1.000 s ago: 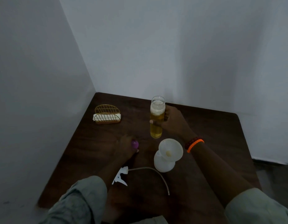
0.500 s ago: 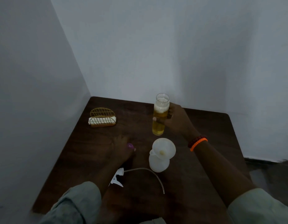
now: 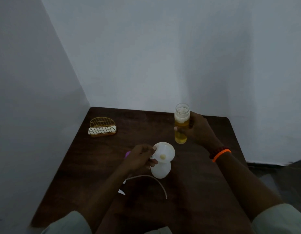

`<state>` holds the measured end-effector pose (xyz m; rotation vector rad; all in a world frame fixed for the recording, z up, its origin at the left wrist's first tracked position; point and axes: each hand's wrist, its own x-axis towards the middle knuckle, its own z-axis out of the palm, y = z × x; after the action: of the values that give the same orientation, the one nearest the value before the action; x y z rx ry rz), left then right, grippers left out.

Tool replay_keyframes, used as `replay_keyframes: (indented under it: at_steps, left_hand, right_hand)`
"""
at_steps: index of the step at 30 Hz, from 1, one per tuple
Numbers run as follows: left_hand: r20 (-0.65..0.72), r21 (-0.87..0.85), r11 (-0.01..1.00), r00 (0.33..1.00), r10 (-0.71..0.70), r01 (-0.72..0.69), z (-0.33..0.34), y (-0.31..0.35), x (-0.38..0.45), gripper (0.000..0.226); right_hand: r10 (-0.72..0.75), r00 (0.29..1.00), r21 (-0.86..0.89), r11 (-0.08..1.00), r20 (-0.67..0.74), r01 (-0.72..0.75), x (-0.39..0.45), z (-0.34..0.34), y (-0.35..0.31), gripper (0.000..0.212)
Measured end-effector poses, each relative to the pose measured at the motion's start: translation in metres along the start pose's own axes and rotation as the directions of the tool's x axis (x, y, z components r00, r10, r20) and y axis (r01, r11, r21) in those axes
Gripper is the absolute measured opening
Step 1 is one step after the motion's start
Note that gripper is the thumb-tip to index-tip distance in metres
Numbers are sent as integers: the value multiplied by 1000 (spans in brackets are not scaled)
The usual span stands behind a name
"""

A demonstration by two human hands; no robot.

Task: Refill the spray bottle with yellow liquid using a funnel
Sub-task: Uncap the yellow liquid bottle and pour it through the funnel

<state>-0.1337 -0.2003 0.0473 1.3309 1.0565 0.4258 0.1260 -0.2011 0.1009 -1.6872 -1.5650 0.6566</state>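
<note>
A white spray bottle (image 3: 160,170) stands uncapped on the dark wooden table (image 3: 102,166), with a white funnel (image 3: 164,152) seated in its neck. My left hand (image 3: 140,157) grips the bottle's neck just under the funnel's left rim. Behind and to the right, my right hand (image 3: 199,130) holds an open clear jar of yellow liquid (image 3: 181,124) upright, slightly above the table. The white spray head with its long tube (image 3: 156,180) lies on the table in front of the bottle, partly hidden by my left forearm.
A gold wire holder with white napkins (image 3: 102,127) sits at the table's back left. A small purple object (image 3: 127,154) peeks out behind my left hand. White walls close the table in at the back and left.
My left hand left the purple object and moved right to take hold of the spray bottle under the funnel. The jar in my right hand has been lifted slightly.
</note>
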Motion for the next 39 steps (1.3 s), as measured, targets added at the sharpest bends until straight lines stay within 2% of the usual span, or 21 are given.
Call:
replay_keyframes:
  at_steps: [5,19,29,39]
  left_hand:
    - [-29,-16,1000,999,23,-23,0,-12,3,25]
    - [-49,5,997,996,73,-72,-1,-11,4,25]
    - [-38,25,995,995,95,-94,-3,-14,6,25]
    - [-32,22,993,993,115,-115,-3,-12,7,26]
  right_hand:
    - [2,1000,-47,999,17,-1,-19,2,7,46]
    - [-38,989,-319,944,146,84,-41,12,15,60]
    - [-131,982,-502,845,134,181,-40,14,18,67]
    - [-169,975,-574,789,142,220,-40,18,16,65]
